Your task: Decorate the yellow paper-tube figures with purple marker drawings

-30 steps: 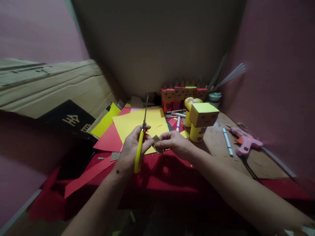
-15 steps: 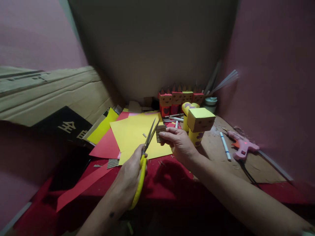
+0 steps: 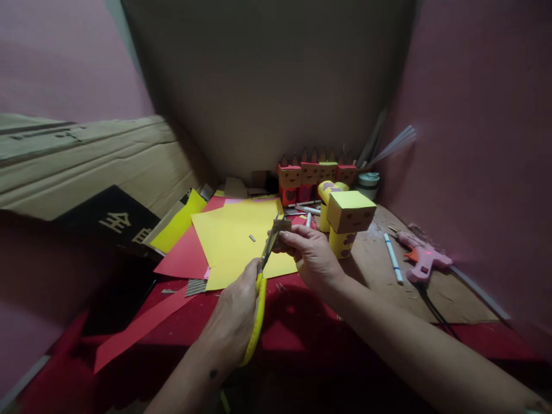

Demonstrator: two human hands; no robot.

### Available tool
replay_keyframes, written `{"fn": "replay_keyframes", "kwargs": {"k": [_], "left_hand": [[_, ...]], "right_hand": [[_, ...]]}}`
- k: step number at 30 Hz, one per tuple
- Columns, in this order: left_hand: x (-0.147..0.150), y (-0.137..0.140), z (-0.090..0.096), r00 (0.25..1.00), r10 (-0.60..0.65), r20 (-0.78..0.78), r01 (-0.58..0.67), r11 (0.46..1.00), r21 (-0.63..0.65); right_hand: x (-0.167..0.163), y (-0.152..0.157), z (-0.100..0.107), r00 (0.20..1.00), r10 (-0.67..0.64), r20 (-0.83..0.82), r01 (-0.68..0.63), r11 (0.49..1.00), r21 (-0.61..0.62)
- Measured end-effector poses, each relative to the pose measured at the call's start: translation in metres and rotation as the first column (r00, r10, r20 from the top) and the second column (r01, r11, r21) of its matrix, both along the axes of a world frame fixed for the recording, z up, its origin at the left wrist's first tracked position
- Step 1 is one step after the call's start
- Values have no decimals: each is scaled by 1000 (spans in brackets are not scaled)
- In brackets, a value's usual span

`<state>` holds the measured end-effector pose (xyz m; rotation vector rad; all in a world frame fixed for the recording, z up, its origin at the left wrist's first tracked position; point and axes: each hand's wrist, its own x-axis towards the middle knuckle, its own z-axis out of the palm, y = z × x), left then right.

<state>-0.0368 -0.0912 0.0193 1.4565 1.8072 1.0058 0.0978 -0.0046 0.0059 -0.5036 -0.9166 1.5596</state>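
My left hand (image 3: 239, 302) is closed around the yellow-handled scissors (image 3: 257, 319), whose blades point up and away from me. Between thumb and fingers, my right hand (image 3: 317, 256) pinches a small piece of corrugated cardboard (image 3: 283, 226). The blades meet the left side of that piece and partly cover it. Both hands are above the front edge of a large yellow paper sheet (image 3: 233, 230). A tiny cardboard scrap (image 3: 252, 237) lies on the sheet. Just beyond my right hand stands a yellow figure with a cardboard box head (image 3: 351, 213).
A pink glue gun (image 3: 426, 253) and a white marker (image 3: 393, 259) lie on a cardboard mat (image 3: 457, 302) at right. Several box-headed figures (image 3: 290, 177) line the back. A red paper strip (image 3: 142, 328) and a black box (image 3: 116, 221) are at left.
My left hand has moved right, bringing the scissors against the cardboard piece, and the blades have come closer together. My right hand keeps its pinch with little movement.
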Motion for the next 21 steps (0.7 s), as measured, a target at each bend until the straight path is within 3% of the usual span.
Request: {"fn": "replay_keyframes", "kwargs": {"k": [4, 9, 13, 15, 18, 21], "left_hand": [[0, -3, 6, 994, -14, -104, -1, 990, -138], [-5, -3, -7, 983, -64, -172, 56, 997, -51], [-8, -2, -10, 939, -116, -323, 111, 993, -36], [-7, -3, -5, 876, -167, -453, 134, 985, -105], [-6, -3, 5, 698, -269, -664, 144, 961, -237], [-5, -3, 11, 552, -311, -773, 135, 949, -285]], "right_hand": [[1, 0, 0, 1000, 10, -5, -10, 1000, -12], [1, -1, 0, 1000, 13, -5, -13, 1000, -25], [1, 0, -1, 1000, 5, -5, -5, 999, -45], [1, 0, -1, 1000, 3, -3, -3, 998, -55], [1, 0, -2, 1000, 2, -2, -2, 998, -65], [0, 0, -2, 1000, -4, 2, 4, 997, -71]]}}
